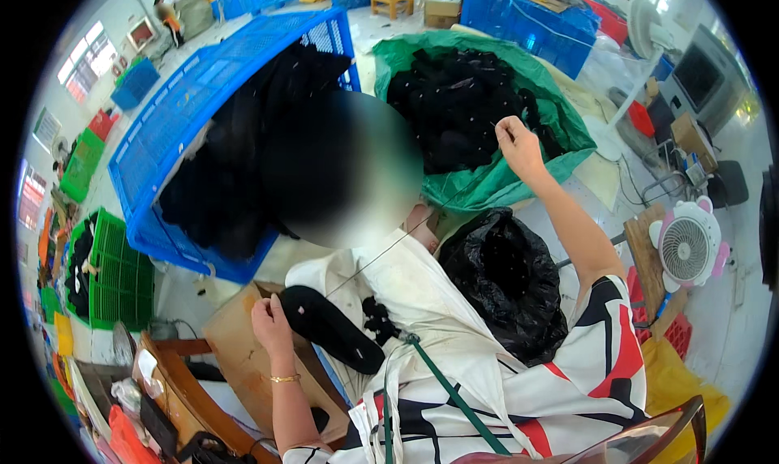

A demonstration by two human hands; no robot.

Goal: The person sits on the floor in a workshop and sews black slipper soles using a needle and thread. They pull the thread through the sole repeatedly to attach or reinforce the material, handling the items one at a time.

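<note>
Across the left of our lap lies one black piece, its upper edge clamped between the thumb and fingers of our left hand. One thin thread slants up from it toward our right hand, raised over the green sack. Those fingertips are pinched together, but the thread fades against the dark behind, so we cannot tell whether they hold it. A round blur covers the middle of our view, hiding part of the blue crate and the sack's near edge. At lower right we see only part of a pair of glasses, cut off by the rim. On our white apron sits one ragged black scrap, its shape hard to make out.

We count four containers near us. The tilted blue crate and the sack are heaped with black cloth, too tangled to count. One black bag stands open, its inside too dark to read. At left, one green crate holds dark cloth. Two fans stand at our right.
</note>
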